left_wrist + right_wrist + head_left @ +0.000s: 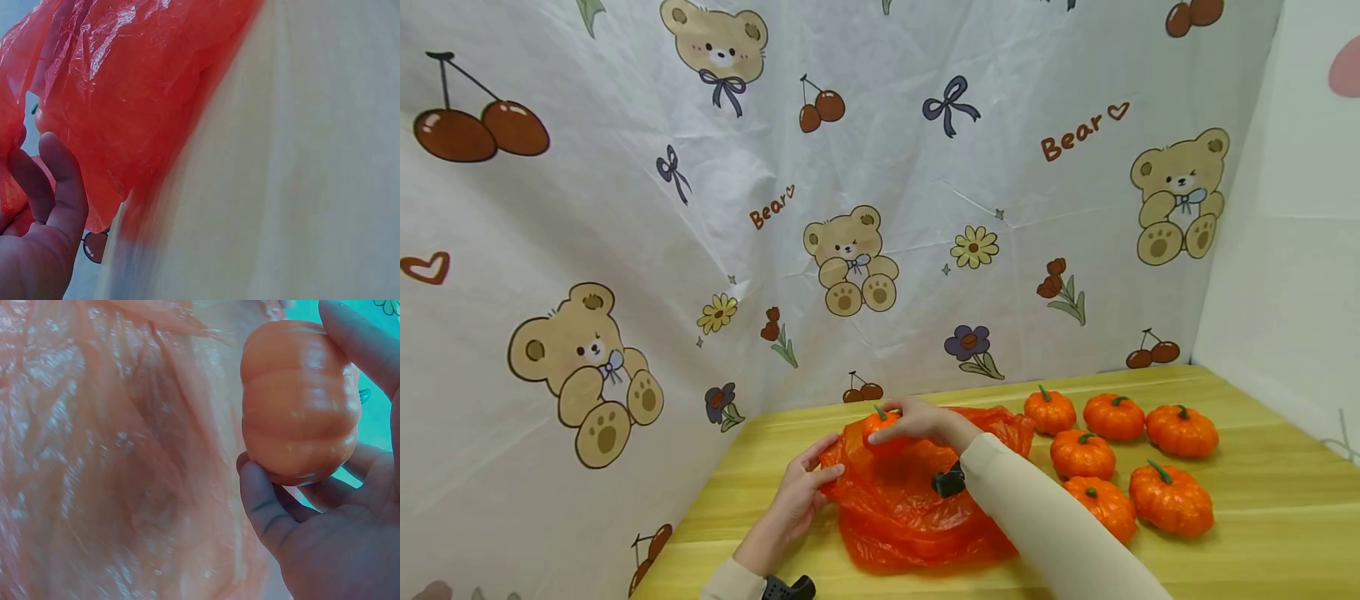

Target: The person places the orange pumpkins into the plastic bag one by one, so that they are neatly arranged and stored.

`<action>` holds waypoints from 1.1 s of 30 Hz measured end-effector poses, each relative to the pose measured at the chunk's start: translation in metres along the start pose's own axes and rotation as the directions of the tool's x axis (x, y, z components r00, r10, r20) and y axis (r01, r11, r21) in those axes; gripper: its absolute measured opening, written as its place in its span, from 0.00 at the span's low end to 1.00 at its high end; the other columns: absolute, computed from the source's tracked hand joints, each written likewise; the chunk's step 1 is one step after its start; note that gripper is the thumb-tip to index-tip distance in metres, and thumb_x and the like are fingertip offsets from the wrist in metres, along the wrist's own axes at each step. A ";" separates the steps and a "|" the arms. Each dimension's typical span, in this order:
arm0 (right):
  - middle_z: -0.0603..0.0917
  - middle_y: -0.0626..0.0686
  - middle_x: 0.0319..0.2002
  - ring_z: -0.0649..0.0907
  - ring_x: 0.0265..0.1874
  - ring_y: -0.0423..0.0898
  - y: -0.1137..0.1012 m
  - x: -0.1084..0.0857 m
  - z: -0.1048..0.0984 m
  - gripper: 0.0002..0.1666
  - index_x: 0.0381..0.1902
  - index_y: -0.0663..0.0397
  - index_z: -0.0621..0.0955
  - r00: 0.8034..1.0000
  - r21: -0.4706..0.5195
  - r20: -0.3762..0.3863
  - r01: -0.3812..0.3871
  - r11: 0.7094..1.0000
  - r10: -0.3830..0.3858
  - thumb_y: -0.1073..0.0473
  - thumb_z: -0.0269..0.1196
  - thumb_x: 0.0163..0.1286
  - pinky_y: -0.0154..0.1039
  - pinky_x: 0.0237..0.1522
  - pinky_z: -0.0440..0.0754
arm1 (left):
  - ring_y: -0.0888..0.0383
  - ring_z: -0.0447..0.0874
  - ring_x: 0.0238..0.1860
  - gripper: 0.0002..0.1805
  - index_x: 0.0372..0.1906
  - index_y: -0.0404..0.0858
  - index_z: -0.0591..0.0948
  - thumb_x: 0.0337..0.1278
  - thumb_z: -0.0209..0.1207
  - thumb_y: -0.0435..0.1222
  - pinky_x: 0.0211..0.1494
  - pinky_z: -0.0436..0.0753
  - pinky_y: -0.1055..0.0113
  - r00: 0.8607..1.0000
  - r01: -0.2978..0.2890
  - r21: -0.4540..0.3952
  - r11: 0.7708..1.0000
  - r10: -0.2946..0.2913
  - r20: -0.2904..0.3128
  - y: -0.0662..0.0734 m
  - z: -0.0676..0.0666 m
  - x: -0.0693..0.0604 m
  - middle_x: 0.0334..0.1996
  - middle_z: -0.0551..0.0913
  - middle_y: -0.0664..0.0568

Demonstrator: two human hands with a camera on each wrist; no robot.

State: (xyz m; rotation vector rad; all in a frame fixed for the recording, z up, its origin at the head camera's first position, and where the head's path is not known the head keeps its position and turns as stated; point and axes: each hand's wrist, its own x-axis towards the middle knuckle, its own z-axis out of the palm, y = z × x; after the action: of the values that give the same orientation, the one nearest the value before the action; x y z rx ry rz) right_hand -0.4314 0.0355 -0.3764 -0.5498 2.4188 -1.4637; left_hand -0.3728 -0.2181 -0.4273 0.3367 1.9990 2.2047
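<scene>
A red plastic bag (pixel 917 508) lies spread on the table, its mouth facing up. My left hand (pixel 801 487) holds the bag's left edge between thumb and fingers; in the left wrist view the thin crinkled film (pixel 137 94) hangs beside those fingers. Over the bag's far left part, my right hand (pixel 917 421) grips a small orange toy pumpkin (pixel 872 427) with a green stem. The right wrist view shows the ribbed pumpkin (pixel 300 403) between thumb and fingers, with the bag's film beside it. What lies inside the bag is hard to make out.
Several more orange pumpkins stand right of the bag, among them one at the front right (pixel 1172 500) and one at the back (pixel 1116 417). The wooden table (pixel 1270 483) meets a bear-print cloth (pixel 910 350) behind and a white wall on the right.
</scene>
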 end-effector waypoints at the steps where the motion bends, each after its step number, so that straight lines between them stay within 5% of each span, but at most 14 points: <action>1: 0.81 0.55 0.57 0.82 0.51 0.51 0.000 0.000 0.002 0.43 0.68 0.54 0.75 1.000 -0.007 -0.011 -0.009 1.000 0.009 0.46 0.77 0.59 0.55 0.63 0.83 | 0.51 0.80 0.59 0.36 0.80 0.37 0.61 0.70 0.57 0.27 0.56 0.89 0.58 1.000 -0.001 -0.001 1.000 0.001 0.002 0.000 0.000 0.000 0.76 0.61 0.37; 22: 0.80 0.57 0.60 0.79 0.55 0.55 0.015 0.003 0.026 0.44 0.68 0.54 0.75 0.997 -0.189 -0.078 -0.032 0.981 0.017 0.43 0.76 0.60 0.60 0.68 0.77 | 0.44 0.76 0.66 0.38 0.80 0.36 0.59 0.69 0.58 0.28 0.56 0.89 0.57 1.000 0.002 -0.021 1.000 -0.002 0.005 0.000 0.002 -0.002 0.78 0.56 0.35; 33: 0.81 0.57 0.57 0.80 0.53 0.54 0.017 0.001 0.026 0.41 0.66 0.56 0.76 0.996 -0.149 -0.088 -0.043 0.988 0.030 0.50 0.78 0.58 0.57 0.66 0.80 | 0.46 0.77 0.64 0.38 0.80 0.35 0.60 0.68 0.58 0.26 0.55 0.89 0.58 1.000 0.005 -0.027 1.000 -0.006 -0.019 0.001 0.003 -0.003 0.78 0.57 0.35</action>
State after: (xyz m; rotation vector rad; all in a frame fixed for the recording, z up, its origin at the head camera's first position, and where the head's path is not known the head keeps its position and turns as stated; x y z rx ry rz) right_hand -0.4252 0.0214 -0.4030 -0.4807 2.6081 -1.3224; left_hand -0.3695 -0.2165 -0.4259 0.3081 1.9755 2.2373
